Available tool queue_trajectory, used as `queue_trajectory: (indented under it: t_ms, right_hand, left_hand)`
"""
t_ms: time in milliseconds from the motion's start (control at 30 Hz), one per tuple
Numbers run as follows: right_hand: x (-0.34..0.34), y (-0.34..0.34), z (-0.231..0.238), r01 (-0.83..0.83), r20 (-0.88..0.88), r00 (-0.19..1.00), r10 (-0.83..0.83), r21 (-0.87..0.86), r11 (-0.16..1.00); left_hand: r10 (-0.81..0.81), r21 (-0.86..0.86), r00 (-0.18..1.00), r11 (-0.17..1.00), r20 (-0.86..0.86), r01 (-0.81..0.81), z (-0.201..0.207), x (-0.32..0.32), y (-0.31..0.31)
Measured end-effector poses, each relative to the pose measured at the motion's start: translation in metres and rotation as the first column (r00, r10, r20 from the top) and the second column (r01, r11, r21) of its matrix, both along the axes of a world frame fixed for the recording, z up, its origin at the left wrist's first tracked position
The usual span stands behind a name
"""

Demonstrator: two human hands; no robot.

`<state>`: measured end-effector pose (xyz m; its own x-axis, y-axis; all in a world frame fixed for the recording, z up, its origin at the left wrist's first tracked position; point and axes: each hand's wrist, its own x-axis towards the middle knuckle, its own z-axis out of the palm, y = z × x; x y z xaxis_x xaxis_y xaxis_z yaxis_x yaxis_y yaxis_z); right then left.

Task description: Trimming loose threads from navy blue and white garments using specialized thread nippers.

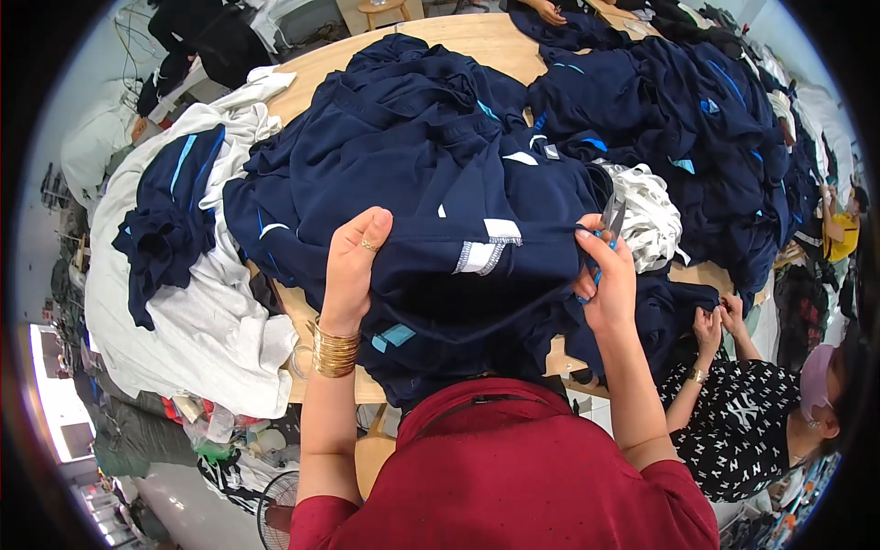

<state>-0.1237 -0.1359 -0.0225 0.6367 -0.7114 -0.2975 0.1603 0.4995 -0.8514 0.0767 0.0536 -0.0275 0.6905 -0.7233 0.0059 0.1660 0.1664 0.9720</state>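
Observation:
A navy garment is stretched between my hands, its hemmed opening facing me. My left hand is closed on the left end of the edge, thumb on top. At the other end my right hand pinches the cloth and also holds a pair of scissors with blue handles, the blades pointing up and away from me. Near the middle of the edge are two white patches: a plain label and a piece with zigzag stitching. Part of the scissors is hidden behind my fingers.
A large heap of navy garments covers the wooden table, with another pile at right. White strips lie bunched beside my right hand. White cloth drapes at left. A co-worker handles navy fabric close at right.

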Motion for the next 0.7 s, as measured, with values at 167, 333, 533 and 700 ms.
queue_trajectory:
  t_ms: [167, 333, 533, 700]
  right_hand:
    - [0.001, 0.001, 0.005, 0.002, 0.009, 1.000, -0.002, -0.047, 0.999]
    - [0.000, 0.005, 0.012, 0.011, 0.022, 1.000, -0.010, -0.052, 0.999]
    - [0.000, 0.008, 0.016, 0.009, 0.035, 0.999, -0.006, -0.081, 0.997]
    - [0.001, 0.009, 0.019, -0.054, 0.030, 0.998, 0.057, -0.109, 0.993]
  left_hand:
    - [-0.008, 0.019, 0.999, 1.000, 0.051, 0.007, 0.003, 0.000, 0.003]
    - [-0.001, 0.006, 0.998, 1.000, 0.061, 0.001, 0.003, 0.001, 0.008]
    - [-0.005, -0.005, 0.998, 1.000, 0.067, 0.005, 0.003, 0.004, 0.011]
    - [-0.015, 0.018, 0.998, 1.000, 0.065, 0.014, 0.004, 0.005, 0.010]
